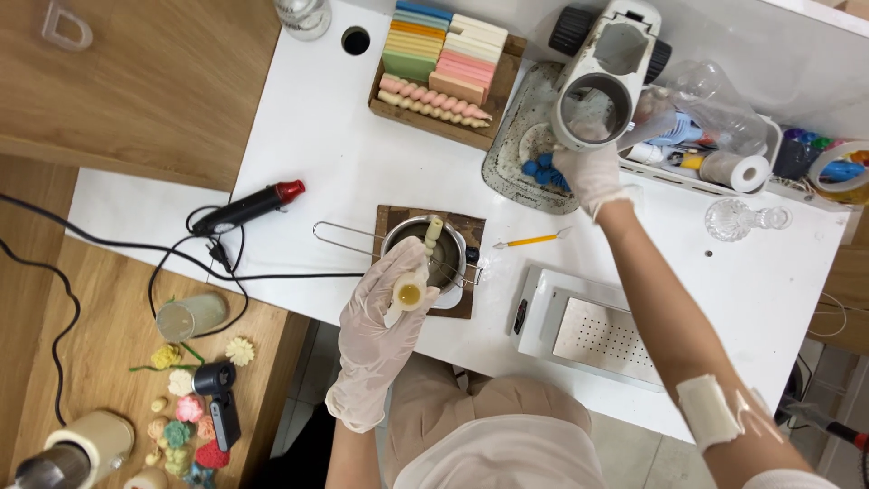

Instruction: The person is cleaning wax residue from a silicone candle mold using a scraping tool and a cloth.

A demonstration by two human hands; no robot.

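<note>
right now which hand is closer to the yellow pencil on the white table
Left. The left hand holds a twisted candle over the small metal pot, just left of the yellow pencil. The right hand is farther up, at the white machine.

Both hands wear translucent white gloves — the left hand (pixel 376 349) holds a pale yellow spiral candle (pixel 418 272). The desk (pixel 308 154) is white, the pot (pixel 433 256) silvery on a dark brown board (pixel 391 217). The heat gun (pixel 249 206) is black with a red tip — the tray (pixel 444 122) carries pastel green, orange, pink and cream bars.
</note>
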